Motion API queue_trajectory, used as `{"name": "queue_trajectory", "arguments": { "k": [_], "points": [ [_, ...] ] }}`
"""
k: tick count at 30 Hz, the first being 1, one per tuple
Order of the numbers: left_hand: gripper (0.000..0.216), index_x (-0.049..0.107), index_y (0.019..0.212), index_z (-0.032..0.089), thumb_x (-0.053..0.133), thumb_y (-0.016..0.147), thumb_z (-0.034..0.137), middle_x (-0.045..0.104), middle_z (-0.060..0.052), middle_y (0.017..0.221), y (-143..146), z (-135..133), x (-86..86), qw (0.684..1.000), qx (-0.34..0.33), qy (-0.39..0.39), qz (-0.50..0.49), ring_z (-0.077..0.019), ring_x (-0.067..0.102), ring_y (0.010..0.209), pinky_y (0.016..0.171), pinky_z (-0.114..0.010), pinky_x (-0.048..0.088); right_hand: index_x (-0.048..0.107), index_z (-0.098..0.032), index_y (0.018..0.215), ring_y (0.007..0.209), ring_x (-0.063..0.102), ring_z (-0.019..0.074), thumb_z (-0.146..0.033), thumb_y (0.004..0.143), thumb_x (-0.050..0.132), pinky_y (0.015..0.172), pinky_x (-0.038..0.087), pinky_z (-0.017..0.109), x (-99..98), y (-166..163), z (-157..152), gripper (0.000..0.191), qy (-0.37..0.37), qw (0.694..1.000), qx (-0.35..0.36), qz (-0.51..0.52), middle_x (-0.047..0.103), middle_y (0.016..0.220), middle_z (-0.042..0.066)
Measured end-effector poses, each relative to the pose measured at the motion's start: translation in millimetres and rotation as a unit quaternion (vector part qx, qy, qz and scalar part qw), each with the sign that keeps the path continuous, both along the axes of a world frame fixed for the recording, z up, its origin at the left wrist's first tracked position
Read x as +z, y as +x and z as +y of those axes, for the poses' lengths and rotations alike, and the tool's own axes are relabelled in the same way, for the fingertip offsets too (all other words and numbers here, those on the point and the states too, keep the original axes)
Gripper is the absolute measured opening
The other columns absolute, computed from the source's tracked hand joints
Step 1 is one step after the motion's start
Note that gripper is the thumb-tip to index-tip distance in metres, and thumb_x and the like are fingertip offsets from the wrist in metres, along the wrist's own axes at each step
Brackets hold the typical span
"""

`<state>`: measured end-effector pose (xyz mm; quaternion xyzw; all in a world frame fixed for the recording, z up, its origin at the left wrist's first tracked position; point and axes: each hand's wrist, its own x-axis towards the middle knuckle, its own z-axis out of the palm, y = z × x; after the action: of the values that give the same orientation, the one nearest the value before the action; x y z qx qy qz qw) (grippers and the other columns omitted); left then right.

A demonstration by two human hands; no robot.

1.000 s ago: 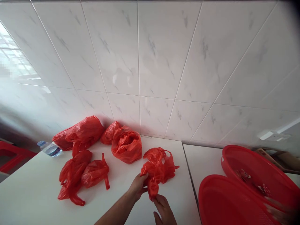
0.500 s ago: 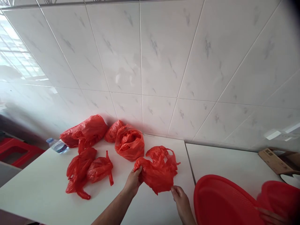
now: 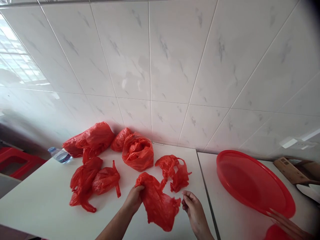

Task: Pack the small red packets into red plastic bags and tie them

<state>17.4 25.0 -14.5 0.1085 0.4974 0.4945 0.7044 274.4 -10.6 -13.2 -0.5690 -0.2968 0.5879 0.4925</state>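
My left hand grips the left edge of a crumpled red plastic bag that lies on the white table in front of me. My right hand sits just right of that bag with its fingers curled in a loose pinch, and I cannot make out anything between them. Another loose red bag lies just behind.
Several filled red bags sit toward the tiled wall, with a water bottle at the far left. A large red basin rests on the right table; another person's hand is beside it. A cardboard box is far right.
The bag I hold has come toward me and spread out, apart from the other loose bag. My right hand let go of its corner. The red basin now rests flat on the right table.
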Motion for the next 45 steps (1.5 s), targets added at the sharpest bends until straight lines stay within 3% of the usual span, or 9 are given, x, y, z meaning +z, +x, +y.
{"name": "queue_trajectory", "arguments": {
  "k": [7,11,21,26,30,34,37,40,45],
  "points": [
    [0.010,0.059,0.075,0.018,0.057,0.070,0.010,0.066,-0.004,0.073,-1.3,-7.4,-5.2,1.000,-0.005,-0.012,-0.020,-0.0202,0.065,0.072,0.077,-0.035,0.051,0.062,-0.022,0.114,0.100,0.062,0.0223,-0.049,0.072,0.066,0.082,0.050,0.032,17.7,-21.2,-1.1,0.050,0.012,0.980,0.160,-0.118,0.064,0.119,0.009],
    [0.012,0.059,0.073,0.017,0.055,0.065,0.009,0.066,-0.004,0.074,10.4,-4.7,3.0,0.998,0.019,0.004,-0.066,-0.0191,0.066,0.074,0.082,-0.033,0.051,0.065,-0.019,0.096,0.080,0.065,0.0189,-0.026,0.068,0.063,0.069,0.049,0.027,13.2,-40.9,-6.7,0.029,0.015,0.949,0.291,-0.118,0.071,0.091,0.003],
    [0.021,0.055,0.093,0.020,0.056,0.074,0.029,0.064,-0.009,0.104,-18.6,5.7,13.6,0.945,0.073,0.022,0.319,-0.0260,0.060,0.102,0.085,-0.040,0.048,0.060,-0.025,0.074,0.065,0.058,0.0165,-0.023,0.073,0.050,0.061,0.042,0.025,27.0,-16.4,1.7,0.010,0.051,0.924,0.184,-0.330,0.065,0.071,-0.002],
    [0.035,0.060,0.106,0.022,0.056,0.079,0.043,0.058,-0.011,0.120,22.5,-0.2,35.5,0.846,-0.131,0.219,0.468,-0.0265,0.058,0.104,0.084,-0.037,0.047,0.064,-0.027,0.079,0.069,0.060,0.0181,-0.011,0.073,0.048,0.064,0.041,0.027,19.9,-31.2,-10.8,0.024,0.180,0.819,0.195,-0.508,0.066,0.075,0.001],
    [0.068,0.056,0.122,0.024,0.075,0.060,0.042,0.056,-0.014,0.124,46.8,-0.3,21.4,0.813,-0.289,0.170,0.477,-0.0324,0.059,0.101,0.085,-0.042,0.045,0.062,-0.025,0.071,0.067,0.061,0.0178,-0.001,0.067,0.049,0.057,0.035,0.026,-8.5,-50.2,-30.2,0.027,0.254,0.685,0.274,-0.626,0.067,0.072,0.001],
    [0.043,0.067,0.083,0.023,0.078,0.042,0.018,0.065,-0.009,0.095,45.3,-8.1,-15.3,0.780,-0.391,0.118,0.474,-0.0357,0.060,0.094,0.086,-0.047,0.042,0.064,-0.023,0.076,0.066,0.061,0.0191,-0.025,0.068,0.069,0.055,0.034,0.026,-34.9,-52.2,-47.0,0.010,0.255,0.672,0.359,-0.594,0.069,0.076,0.002],
    [0.018,0.055,0.055,0.020,0.070,0.048,0.013,0.060,-0.002,0.066,37.7,-12.8,-27.8,0.803,-0.388,0.103,0.441,-0.0284,0.061,0.082,0.084,-0.042,0.045,0.064,-0.023,0.075,0.068,0.061,0.0172,-0.034,0.079,0.059,0.059,0.036,0.025,-40.3,-42.9,-53.4,0.013,0.188,0.715,0.364,-0.566,0.069,0.078,0.002],
    [0.009,0.051,0.064,0.020,0.060,0.064,0.019,0.057,-0.001,0.063,29.3,-8.7,-19.2,0.846,-0.343,0.082,0.399,-0.0213,0.061,0.071,0.071,-0.037,0.050,0.067,-0.022,0.081,0.077,0.064,0.0166,-0.021,0.088,0.040,0.066,0.039,0.024,-37.1,-32.2,-56.3,0.028,0.129,0.733,0.385,-0.546,0.071,0.087,0.004],
    [0.009,0.044,0.074,0.020,0.053,0.075,0.021,0.062,-0.001,0.074,14.6,5.5,11.4,0.979,-0.153,0.050,0.124,-0.0149,0.064,0.071,0.073,-0.031,0.053,0.065,-0.020,0.092,0.089,0.067,0.0223,-0.013,0.081,0.044,0.071,0.041,0.027,-32.2,-18.0,-55.6,0.025,-0.003,0.757,0.384,-0.528,0.071,0.098,0.008]
  ]
}}
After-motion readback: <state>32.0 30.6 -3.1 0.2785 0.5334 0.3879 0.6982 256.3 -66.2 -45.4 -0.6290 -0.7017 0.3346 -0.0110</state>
